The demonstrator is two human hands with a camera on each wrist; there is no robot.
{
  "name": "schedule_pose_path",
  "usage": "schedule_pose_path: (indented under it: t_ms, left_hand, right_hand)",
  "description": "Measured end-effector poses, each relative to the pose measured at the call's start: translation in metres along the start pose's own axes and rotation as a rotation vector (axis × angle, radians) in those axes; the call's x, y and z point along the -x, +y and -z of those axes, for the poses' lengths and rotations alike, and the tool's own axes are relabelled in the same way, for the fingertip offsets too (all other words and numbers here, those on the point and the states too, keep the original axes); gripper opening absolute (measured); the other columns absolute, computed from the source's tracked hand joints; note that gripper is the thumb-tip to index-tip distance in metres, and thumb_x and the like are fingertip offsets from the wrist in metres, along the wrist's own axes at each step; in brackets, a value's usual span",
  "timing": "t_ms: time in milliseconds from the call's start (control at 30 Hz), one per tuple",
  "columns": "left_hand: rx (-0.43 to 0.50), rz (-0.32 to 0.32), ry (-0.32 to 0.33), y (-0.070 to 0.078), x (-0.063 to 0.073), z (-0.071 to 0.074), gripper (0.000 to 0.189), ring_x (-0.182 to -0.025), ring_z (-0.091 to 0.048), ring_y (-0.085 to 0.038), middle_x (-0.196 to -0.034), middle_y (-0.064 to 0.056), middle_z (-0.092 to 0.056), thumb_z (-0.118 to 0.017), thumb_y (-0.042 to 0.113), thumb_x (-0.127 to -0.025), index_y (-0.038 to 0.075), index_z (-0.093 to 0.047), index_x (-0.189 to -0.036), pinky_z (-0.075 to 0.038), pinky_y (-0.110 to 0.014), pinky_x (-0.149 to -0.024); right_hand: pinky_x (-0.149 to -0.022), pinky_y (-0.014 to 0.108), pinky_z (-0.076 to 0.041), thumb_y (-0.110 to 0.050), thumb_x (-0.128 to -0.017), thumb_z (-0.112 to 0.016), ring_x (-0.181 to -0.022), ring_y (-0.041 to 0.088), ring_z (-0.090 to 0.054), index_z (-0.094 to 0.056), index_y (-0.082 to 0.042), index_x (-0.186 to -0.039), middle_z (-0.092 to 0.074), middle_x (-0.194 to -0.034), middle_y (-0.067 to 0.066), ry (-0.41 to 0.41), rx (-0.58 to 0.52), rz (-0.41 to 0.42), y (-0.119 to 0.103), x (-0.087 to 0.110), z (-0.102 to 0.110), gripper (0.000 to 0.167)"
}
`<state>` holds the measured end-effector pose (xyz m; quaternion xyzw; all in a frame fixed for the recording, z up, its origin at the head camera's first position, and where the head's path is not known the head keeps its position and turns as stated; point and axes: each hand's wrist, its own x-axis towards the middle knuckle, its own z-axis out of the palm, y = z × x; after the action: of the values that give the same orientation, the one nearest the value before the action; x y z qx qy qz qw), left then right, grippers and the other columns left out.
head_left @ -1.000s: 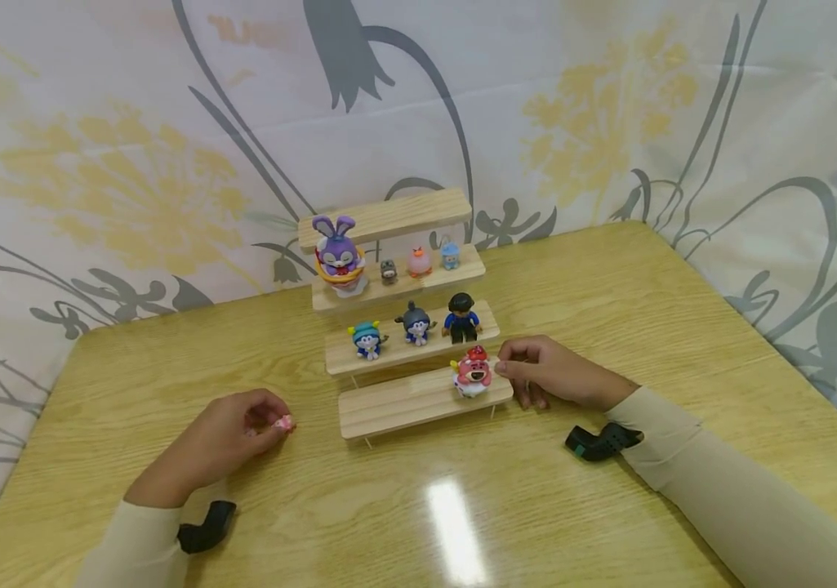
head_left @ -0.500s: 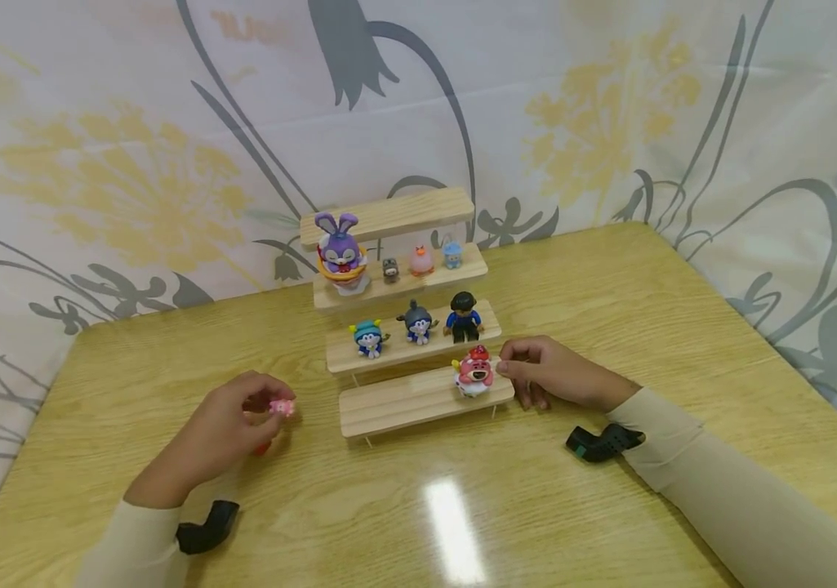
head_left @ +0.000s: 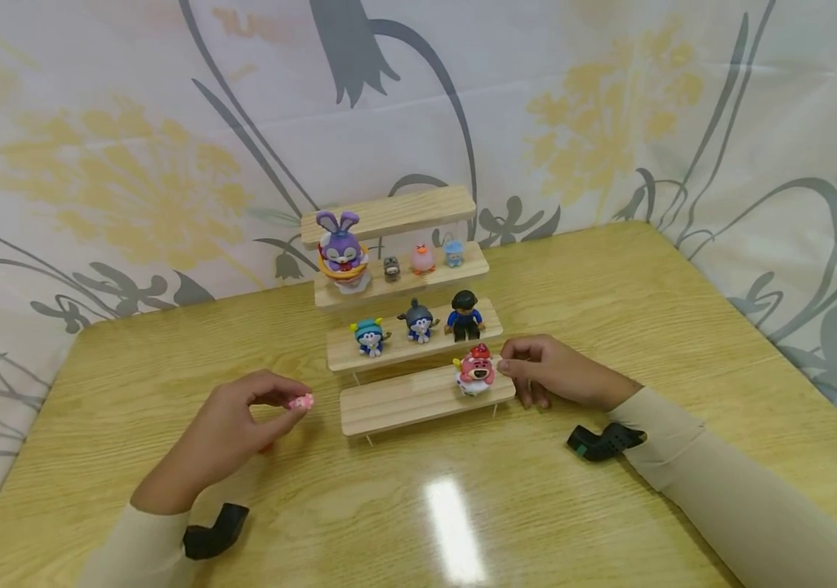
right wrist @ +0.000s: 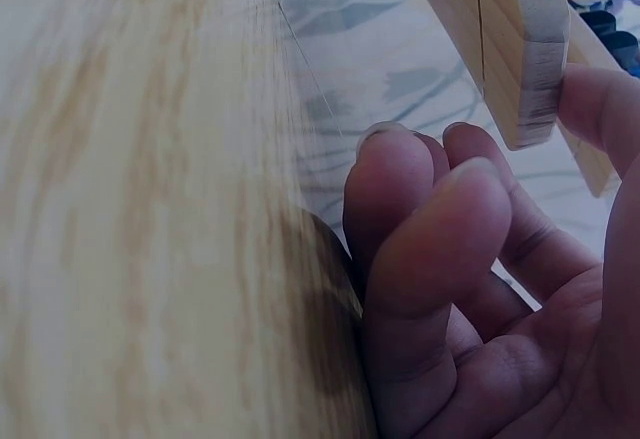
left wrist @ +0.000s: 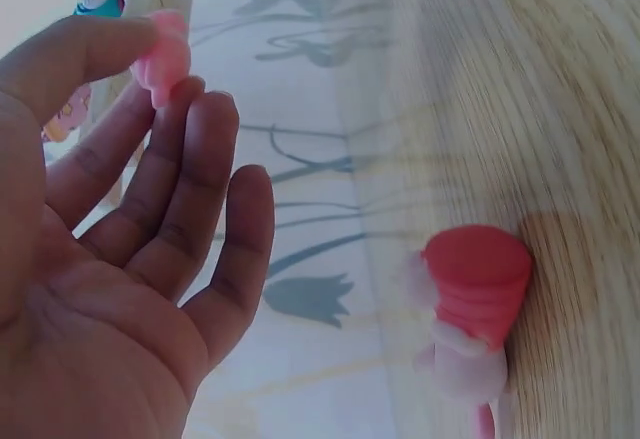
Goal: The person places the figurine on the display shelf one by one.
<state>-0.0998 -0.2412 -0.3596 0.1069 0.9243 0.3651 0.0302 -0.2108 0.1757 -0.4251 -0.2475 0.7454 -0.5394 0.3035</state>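
Note:
My left hand (head_left: pixel 230 425) pinches a small pink figurine (head_left: pixel 301 402) between thumb and fingertips, left of the tiered wooden display shelf (head_left: pixel 389 406). In the left wrist view the pink figurine (left wrist: pixel 165 57) shows up close, its far side hidden by the fingers. Below that hand a red and white figurine (left wrist: pixel 478 289) lies on the table; the head view shows only a speck of red. My right hand (head_left: pixel 554 371) rests at the right end of the lowest board, its thumb touching the board's end (right wrist: pixel 540 89). Its other fingers hang loosely curled beside the board.
On the lowest board sits a pink bear figurine (head_left: pixel 475 376). Above it stand a teal-hatted figurine (head_left: pixel 370 339), a dark-hooded one (head_left: pixel 418 322) and a black-haired toy figure (head_left: pixel 465 317). A purple rabbit (head_left: pixel 342 253) shares the third board with several small figurines. Patterned cloth hangs behind.
My left hand has lifted the pink figurine off the table's level and moved right, closer to the shelf. The red spot beneath it has come into view. My right hand stays at the shelf's end.

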Motion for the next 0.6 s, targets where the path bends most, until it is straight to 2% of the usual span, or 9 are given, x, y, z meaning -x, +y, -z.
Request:
schedule_pose_path:
  t_ms: [67,100,233,300,433,600]
  left_hand:
    - [0.019,0.001,-0.012,0.003,0.001,-0.001,0.017,-0.098,-0.067,-0.017,-0.102,0.003,-0.071,-0.070,0.033,-0.095,0.020,-0.075,-0.106,-0.056,-0.028,-0.061]
    - [0.026,0.001,-0.017,0.004,0.001,-0.001,0.017,-0.098,-0.067,-0.016,-0.102,0.004,-0.071,-0.070,0.032,-0.095,0.020,-0.074,-0.106,-0.057,-0.029,-0.063]
    - [0.011,-0.038,-0.020,0.008,0.001,-0.004,0.016,-0.094,-0.067,-0.007,-0.103,0.008,-0.072,-0.069,0.030,-0.096,0.020,-0.075,-0.107,-0.058,-0.037,-0.082]
    - [0.003,-0.067,-0.018,0.009,-0.001,-0.006,0.016,-0.092,-0.067,-0.005,-0.103,0.009,-0.073,-0.068,0.029,-0.097,0.019,-0.075,-0.107,-0.057,-0.040,-0.088]
    - [0.002,-0.105,-0.027,0.012,-0.002,-0.010,0.015,-0.093,-0.068,-0.005,-0.103,0.009,-0.074,-0.066,0.028,-0.098,0.019,-0.073,-0.109,-0.058,-0.039,-0.087]
    - [0.022,-0.115,-0.041,0.018,-0.003,-0.015,0.017,-0.092,-0.069,-0.007,-0.098,0.006,-0.075,-0.065,0.026,-0.099,0.018,-0.070,-0.113,-0.059,-0.032,-0.079]
  right_hand:
    - [-0.044,0.031,-0.049,-0.030,-0.106,-0.051,-0.047,0.014,-0.051,-0.058,-0.002,-0.101,-0.059,-0.066,0.008,0.002,0.002,-0.002,0.000,0.000,0.000,0.029]
    - [-0.045,0.031,-0.049,-0.030,-0.106,-0.051,-0.047,0.014,-0.052,-0.058,-0.002,-0.102,-0.059,-0.066,0.008,0.002,0.002,-0.004,0.000,0.000,0.000,0.030]
    - [-0.045,0.032,-0.050,-0.030,-0.106,-0.052,-0.047,0.014,-0.052,-0.058,-0.001,-0.102,-0.059,-0.066,0.009,0.002,-0.001,-0.011,0.000,0.000,0.000,0.030]
    - [-0.046,0.032,-0.050,-0.031,-0.106,-0.052,-0.047,0.014,-0.052,-0.058,-0.001,-0.103,-0.059,-0.067,0.009,0.003,-0.002,-0.010,-0.001,0.000,0.000,0.030]
    - [-0.046,0.032,-0.050,-0.030,-0.106,-0.051,-0.047,0.015,-0.052,-0.058,-0.001,-0.102,-0.059,-0.067,0.009,0.008,-0.001,0.002,-0.003,0.001,0.001,0.030]
    - [-0.045,0.031,-0.049,-0.030,-0.106,-0.051,-0.047,0.013,-0.052,-0.058,-0.002,-0.101,-0.060,-0.066,0.008,0.004,0.000,-0.006,-0.004,0.001,-0.001,0.029]
